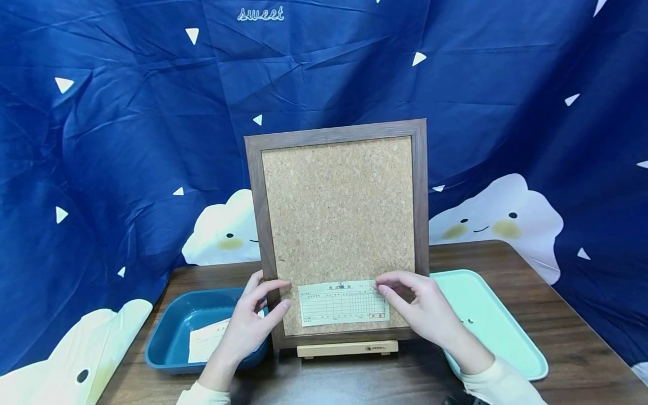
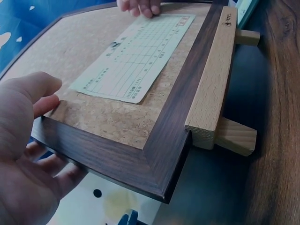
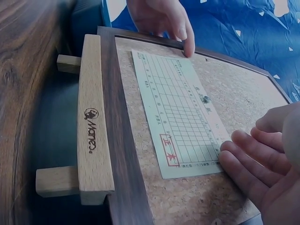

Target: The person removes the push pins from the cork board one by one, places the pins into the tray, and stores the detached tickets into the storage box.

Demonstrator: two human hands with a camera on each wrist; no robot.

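A cork board (image 1: 339, 214) in a brown wooden frame leans upright on a pale wooden stand (image 1: 347, 349). A light green printed slip (image 1: 344, 304) lies against its lower part, with a pushpin (image 3: 206, 99) at the slip's top middle. My left hand (image 1: 255, 309) grips the frame's left side; in the left wrist view some of its fingers (image 2: 68, 176) pass behind the frame. At the slip's upper right corner, my right hand (image 1: 417, 301) touches the slip and cork with its fingertips. Nothing shows held between its thumb and fingers.
To the left is a deep blue bin (image 1: 172, 315) with a paper slip (image 1: 207, 340) inside. A mint green tray (image 1: 506, 337) with small dark items on it lies to the right. Behind the wooden table (image 1: 572, 320) hangs a blue cloth (image 1: 126, 140).
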